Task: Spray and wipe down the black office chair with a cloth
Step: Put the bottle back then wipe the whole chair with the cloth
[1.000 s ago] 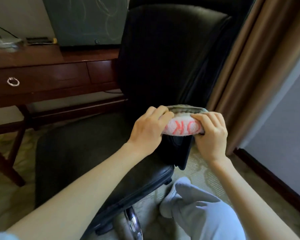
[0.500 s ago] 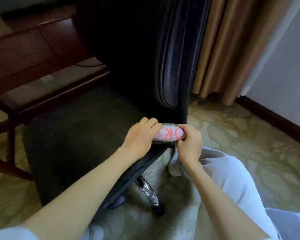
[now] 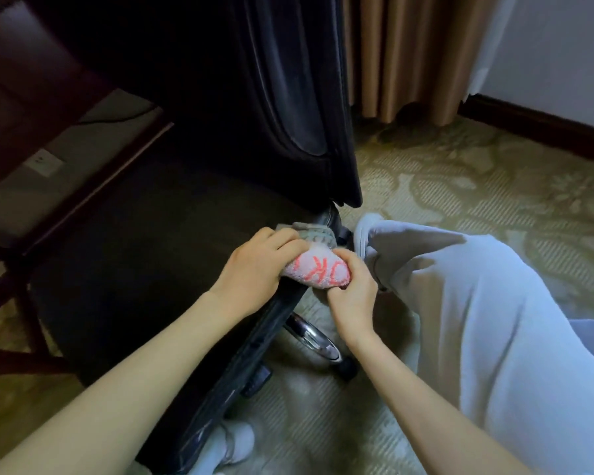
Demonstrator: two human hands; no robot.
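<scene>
The black office chair point(image 3: 158, 255) fills the left and centre, its backrest rising at the top and its seat edge running down toward me. A white and grey cloth point(image 3: 314, 267) with red letters is folded over the right rear corner of the seat. My left hand point(image 3: 254, 272) presses the cloth from the seat side. My right hand point(image 3: 352, 293) pinches its outer end below the seat edge. No spray bottle is in view.
A dark wooden desk frame point(image 3: 93, 173) stands left of the chair. A chrome chair leg point(image 3: 311, 337) with a caster juts out under the seat. My knee in light trousers point(image 3: 460, 303) is at the right. Beige curtains point(image 3: 408, 56) hang behind on patterned carpet.
Both hands have slid the cloth down from the lower backrest edge to the seat's rear corner. My view has tilted downward and come closer.
</scene>
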